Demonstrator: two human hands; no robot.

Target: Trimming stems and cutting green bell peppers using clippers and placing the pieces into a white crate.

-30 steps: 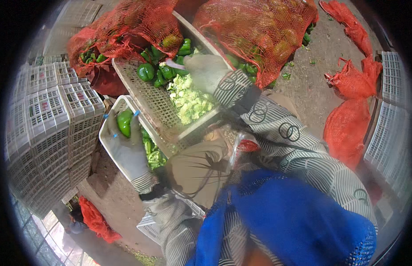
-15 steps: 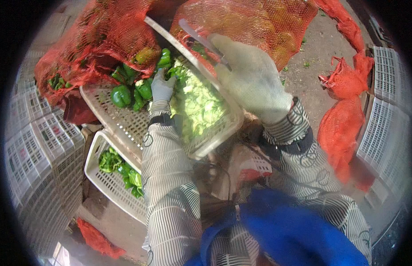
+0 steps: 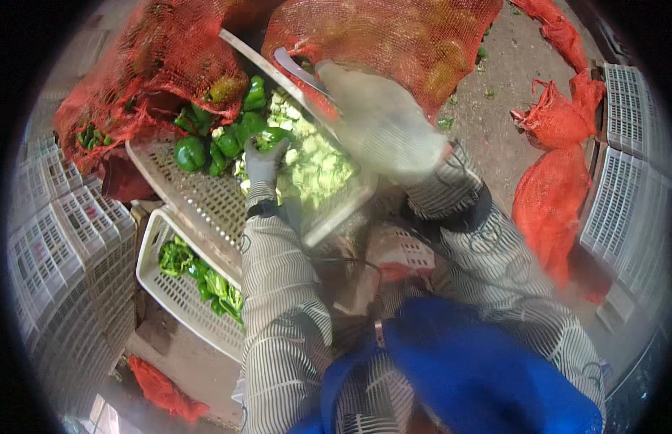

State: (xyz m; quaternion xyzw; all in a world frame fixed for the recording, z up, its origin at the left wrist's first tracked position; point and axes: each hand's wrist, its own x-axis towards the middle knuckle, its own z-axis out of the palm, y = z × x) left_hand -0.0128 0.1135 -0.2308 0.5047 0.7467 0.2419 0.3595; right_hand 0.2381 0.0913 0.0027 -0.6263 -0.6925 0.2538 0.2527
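My left hand [image 3: 263, 163], in a grey glove, is closed round a green bell pepper [image 3: 275, 136] above the white crate [image 3: 198, 197]. Inside that crate whole green peppers [image 3: 190, 153] sit on the left, and pale green pepper cores and scraps [image 3: 314, 170] are heaped on the right. My right hand [image 3: 383, 119], in a pale glove and slightly blurred, grips a knife [image 3: 300, 71] over the crate's right edge. The blade points to the upper left, apart from the pepper. The handle is hidden in the fist.
Red mesh sacks [image 3: 386, 36] of produce lie beyond the crate, with another sack [image 3: 155, 65] at its left. Below stands a lower white crate [image 3: 159, 278] holding cut peppers [image 3: 206, 278]. Stacked crates [image 3: 79, 239] line the left, more crates [image 3: 632, 181] the right.
My left hand has closed on a pepper and drawn it slightly toward me, away from the others. My right hand has shifted left with the knife.
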